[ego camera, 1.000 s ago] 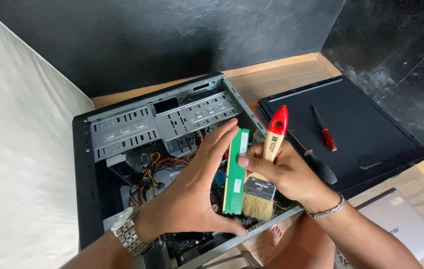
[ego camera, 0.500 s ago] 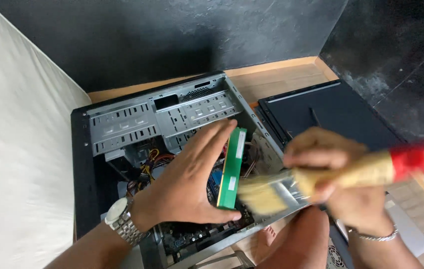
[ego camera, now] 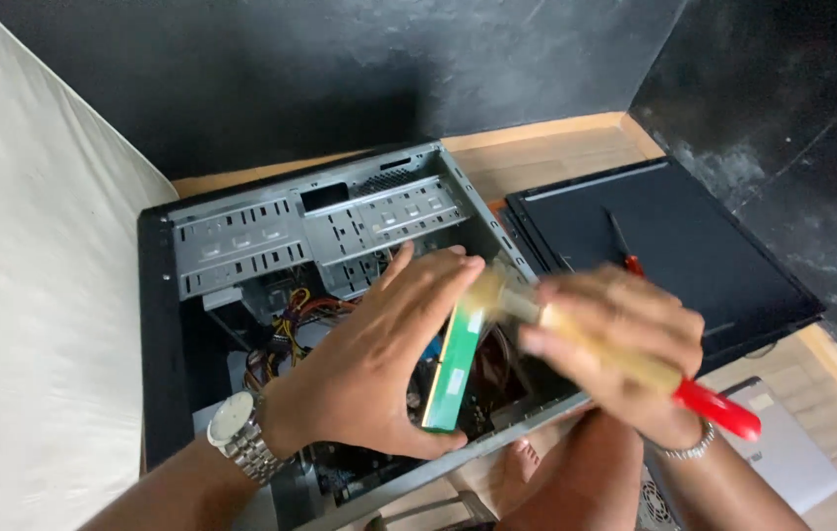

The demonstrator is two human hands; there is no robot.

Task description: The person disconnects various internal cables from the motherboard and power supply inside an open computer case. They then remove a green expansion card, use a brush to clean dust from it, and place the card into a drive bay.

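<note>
- Two hands work over an open computer case [ego camera: 241, 246] at the frame's centre.
- Left hand [ego camera: 379, 364] pinches a green memory stick [ego camera: 453, 369] upright between thumb and fingers, just above the case's lower edge.
- Right hand [ego camera: 625, 344], blurred, has its fingers wrapped around a red-handled brush [ego camera: 635, 369], bristles touching the stick's top.
- Red screwdriver [ego camera: 623, 246] lies on a black panel [ego camera: 694, 236], upper right.

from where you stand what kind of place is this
Probably a home repair corner rather than a shop: an open computer case lies on a wooden floor, its black side panel off with a red-handled screwdriver on it.
</note>
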